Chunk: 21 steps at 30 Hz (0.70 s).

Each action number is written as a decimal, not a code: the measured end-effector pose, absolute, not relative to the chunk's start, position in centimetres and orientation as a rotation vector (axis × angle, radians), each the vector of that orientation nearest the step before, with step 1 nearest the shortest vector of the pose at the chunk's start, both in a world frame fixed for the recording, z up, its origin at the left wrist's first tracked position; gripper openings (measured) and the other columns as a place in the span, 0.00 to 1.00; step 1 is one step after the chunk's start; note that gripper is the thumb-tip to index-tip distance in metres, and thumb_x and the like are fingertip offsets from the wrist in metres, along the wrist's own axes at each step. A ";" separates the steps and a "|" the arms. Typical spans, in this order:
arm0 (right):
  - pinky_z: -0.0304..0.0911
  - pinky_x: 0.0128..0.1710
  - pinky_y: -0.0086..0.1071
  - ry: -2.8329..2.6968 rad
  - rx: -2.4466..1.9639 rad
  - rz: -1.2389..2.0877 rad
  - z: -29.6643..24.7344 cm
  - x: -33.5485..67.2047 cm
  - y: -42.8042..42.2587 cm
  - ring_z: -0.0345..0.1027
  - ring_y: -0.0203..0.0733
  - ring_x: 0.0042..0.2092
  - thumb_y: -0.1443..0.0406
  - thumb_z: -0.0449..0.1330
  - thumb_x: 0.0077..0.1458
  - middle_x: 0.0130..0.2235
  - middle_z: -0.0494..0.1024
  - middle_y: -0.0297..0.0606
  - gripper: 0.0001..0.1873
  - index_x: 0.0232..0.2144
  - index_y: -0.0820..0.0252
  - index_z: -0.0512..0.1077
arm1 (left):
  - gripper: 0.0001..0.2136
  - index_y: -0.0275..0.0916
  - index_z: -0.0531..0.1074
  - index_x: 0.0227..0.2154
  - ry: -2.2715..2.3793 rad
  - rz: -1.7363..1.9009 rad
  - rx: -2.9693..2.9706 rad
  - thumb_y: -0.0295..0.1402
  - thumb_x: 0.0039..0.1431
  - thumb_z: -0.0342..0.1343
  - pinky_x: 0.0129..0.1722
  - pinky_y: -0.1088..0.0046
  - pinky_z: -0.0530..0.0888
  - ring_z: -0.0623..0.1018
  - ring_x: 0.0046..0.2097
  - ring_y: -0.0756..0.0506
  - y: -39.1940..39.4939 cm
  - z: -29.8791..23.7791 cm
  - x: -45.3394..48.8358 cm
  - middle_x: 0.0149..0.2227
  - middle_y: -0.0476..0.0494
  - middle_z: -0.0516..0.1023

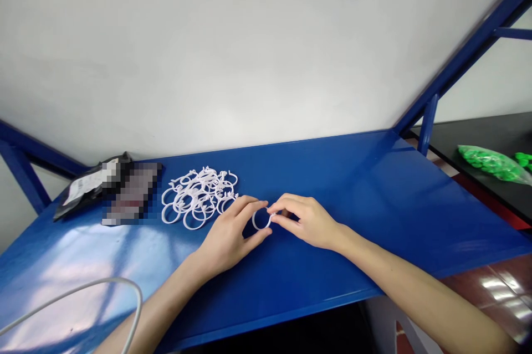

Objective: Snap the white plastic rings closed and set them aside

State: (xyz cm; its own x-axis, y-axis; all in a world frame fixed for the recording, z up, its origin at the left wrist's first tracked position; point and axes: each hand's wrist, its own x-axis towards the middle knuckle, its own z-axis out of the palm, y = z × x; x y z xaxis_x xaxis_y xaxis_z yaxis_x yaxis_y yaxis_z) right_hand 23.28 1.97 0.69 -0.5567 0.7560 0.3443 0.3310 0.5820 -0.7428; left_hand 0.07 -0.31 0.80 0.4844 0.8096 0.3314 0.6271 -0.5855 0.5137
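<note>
Between my hands is a white plastic ring (pixel 261 227), held just above or on the blue table; I cannot tell which. My left hand (pixel 233 232) curves around its left side, thumb and fingertips closed on the edge. My right hand (pixel 306 219) pinches the ring's right side, where a small clasp seems to sit, partly hidden by the fingertips. Just left of my left hand lies a pile of several similar white plastic rings (pixel 193 226) with small hooked ends, tangled over one another.
The blue table (pixel 332 171) meets a pale wall. At its left lie a black plastic package (pixel 89 183) and a blurred flat item (pixel 132 194). A white cable (pixel 100 282) loops over the front left. Farther right, a bag of green pieces (pixel 494 164) rests on a black surface.
</note>
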 end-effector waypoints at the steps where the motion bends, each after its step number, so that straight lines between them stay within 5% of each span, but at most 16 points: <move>1: 0.71 0.37 0.32 -2.134 -0.852 0.859 0.7 23.3 2.0 0.75 0.37 0.35 0.61 0.60 0.67 0.43 0.81 0.38 0.08 0.45 0.55 0.77 | 0.17 0.44 0.70 0.56 1.205 0.778 2.378 0.38 0.66 0.59 0.52 0.61 0.79 0.79 0.53 0.41 -0.3 0.8 0.0 0.52 0.40 0.77; 11: 0.69 0.36 0.32 -1.911 -0.914 1.112 1.6 22.9 2.0 0.73 0.37 0.36 0.62 0.63 0.63 0.44 0.79 0.38 0.07 0.42 0.55 0.79 | 0.11 0.42 0.71 0.47 1.084 0.821 1.785 0.40 0.72 0.49 0.44 0.64 0.82 0.84 0.41 0.44 -0.6 0.9 0.4 0.42 0.43 0.84; 14: 0.68 0.33 0.31 -1.802 -0.975 1.339 1.3 22.7 2.1 0.73 0.36 0.33 0.61 0.63 0.63 0.37 0.81 0.35 0.08 0.43 0.56 0.77 | 0.10 0.42 0.71 0.46 1.088 0.895 1.739 0.41 0.72 0.50 0.41 0.65 0.83 0.85 0.38 0.45 -0.7 0.6 0.7 0.39 0.44 0.84; 21: 0.67 0.30 0.29 -1.538 -1.003 1.537 0.3 22.3 2.3 0.71 0.34 0.30 0.56 0.68 0.58 0.33 0.81 0.34 0.14 0.39 0.59 0.73 | 0.09 0.41 0.73 0.47 1.204 0.971 1.828 0.38 0.70 0.53 0.44 0.66 0.81 0.84 0.43 0.44 -0.7 0.4 0.9 0.43 0.43 0.84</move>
